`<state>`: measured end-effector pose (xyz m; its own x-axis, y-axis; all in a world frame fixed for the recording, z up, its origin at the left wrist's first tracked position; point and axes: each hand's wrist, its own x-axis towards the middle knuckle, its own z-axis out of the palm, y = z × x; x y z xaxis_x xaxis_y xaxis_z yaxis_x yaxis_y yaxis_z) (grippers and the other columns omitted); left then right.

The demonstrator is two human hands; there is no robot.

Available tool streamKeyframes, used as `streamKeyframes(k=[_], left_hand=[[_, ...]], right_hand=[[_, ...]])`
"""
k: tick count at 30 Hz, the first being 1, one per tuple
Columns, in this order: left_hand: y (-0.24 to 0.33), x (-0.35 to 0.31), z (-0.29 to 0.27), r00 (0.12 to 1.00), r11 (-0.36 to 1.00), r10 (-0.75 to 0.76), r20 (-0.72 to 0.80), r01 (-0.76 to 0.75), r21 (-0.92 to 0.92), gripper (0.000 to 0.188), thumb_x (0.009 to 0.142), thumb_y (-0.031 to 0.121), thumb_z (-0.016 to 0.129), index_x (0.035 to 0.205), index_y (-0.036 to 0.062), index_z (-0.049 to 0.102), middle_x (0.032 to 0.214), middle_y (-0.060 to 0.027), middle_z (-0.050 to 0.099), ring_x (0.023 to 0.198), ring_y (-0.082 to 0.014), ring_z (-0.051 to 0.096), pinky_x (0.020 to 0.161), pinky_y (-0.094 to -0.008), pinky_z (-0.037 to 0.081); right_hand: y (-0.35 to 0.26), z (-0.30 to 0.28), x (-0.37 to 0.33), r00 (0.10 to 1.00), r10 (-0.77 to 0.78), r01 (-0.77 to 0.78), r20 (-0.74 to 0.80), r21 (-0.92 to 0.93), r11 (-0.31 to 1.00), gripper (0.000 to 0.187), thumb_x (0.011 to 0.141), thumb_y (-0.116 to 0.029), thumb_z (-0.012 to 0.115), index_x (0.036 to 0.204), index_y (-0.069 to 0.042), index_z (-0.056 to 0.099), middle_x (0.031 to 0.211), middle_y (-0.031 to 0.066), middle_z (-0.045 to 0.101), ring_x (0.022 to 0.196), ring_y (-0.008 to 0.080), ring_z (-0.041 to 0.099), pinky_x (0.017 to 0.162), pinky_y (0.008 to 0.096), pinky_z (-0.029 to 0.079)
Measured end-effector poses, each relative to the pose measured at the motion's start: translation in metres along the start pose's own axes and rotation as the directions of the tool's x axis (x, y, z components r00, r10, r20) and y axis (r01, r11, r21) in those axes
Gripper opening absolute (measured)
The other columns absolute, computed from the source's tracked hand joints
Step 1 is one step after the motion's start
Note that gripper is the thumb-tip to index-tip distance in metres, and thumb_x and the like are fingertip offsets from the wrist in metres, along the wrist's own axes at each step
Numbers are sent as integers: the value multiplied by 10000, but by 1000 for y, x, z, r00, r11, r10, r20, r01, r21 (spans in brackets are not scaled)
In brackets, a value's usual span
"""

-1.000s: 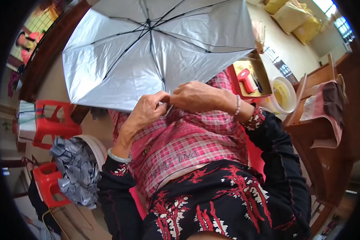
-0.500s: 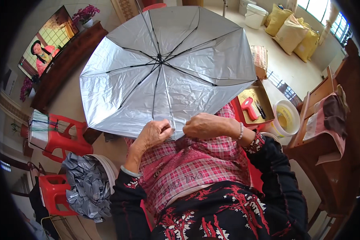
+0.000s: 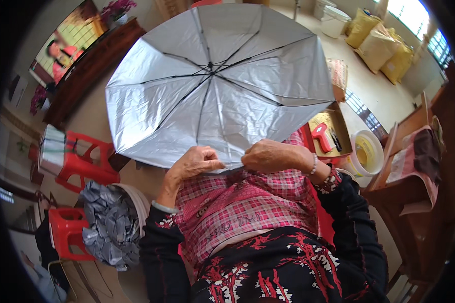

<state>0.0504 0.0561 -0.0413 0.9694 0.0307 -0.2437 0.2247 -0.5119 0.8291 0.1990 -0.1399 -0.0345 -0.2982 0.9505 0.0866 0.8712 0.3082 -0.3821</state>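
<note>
An opened umbrella with a silver-coated inside and dark ribs lies tilted across my lap, its inner side facing me. At the near rim of its canopy, my left hand pinches the hem, thumb and fingers pointing right. Just to the right, my right hand is closed on the same hem, fingers curled inward. A short stretch of silver edge shows between the two hands. Whether a needle or thread is in my fingers is too small to tell. A pink checked apron covers my lap under the rim.
Crumpled silver fabric fills a pale bucket at left, beside red stools. At right stand a tray holding a red-handled tool, a yellowish tub and a wooden chair. Sacks stand far right.
The view has shifted slightly, so the umbrella sits a little farther right. My left hand has flattened along the hem, its fingers less curled. My right hand still grips the hem.
</note>
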Motion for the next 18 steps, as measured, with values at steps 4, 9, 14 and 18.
streamKeyframes(k=[4,9,14,18], left_hand=[[-3,2,0,996,997,77,-41,-77,0,374,707,358,675,687,-4,582,617,-36,524,596,-88,463,541,-259,379],[-9,2,5,999,1000,6,-40,-6,-12,309,714,292,681,688,-1,586,609,5,497,589,-72,436,523,-235,356],[-11,4,0,999,999,36,-40,-36,-12,349,704,344,683,668,9,588,587,-34,506,563,-104,461,515,-266,372],[-3,3,19,942,947,320,-101,-314,72,329,706,333,668,674,14,594,614,-84,543,583,-193,520,535,-313,407]], right_hand=[[0,-4,-1,999,-40,41,20,-58,998,103,738,-97,510,697,-11,471,659,135,508,620,308,546,552,385,432],[-4,-5,-4,997,-24,29,67,-72,997,111,727,-107,528,698,-18,469,644,125,489,604,300,533,545,382,431],[4,-8,-6,998,-20,27,57,-121,992,122,713,-113,549,689,-26,467,638,119,490,605,303,527,546,382,432],[-1,0,1,998,2,-8,-60,-113,994,128,702,-102,569,674,-30,467,648,121,501,616,304,529,566,389,434]])
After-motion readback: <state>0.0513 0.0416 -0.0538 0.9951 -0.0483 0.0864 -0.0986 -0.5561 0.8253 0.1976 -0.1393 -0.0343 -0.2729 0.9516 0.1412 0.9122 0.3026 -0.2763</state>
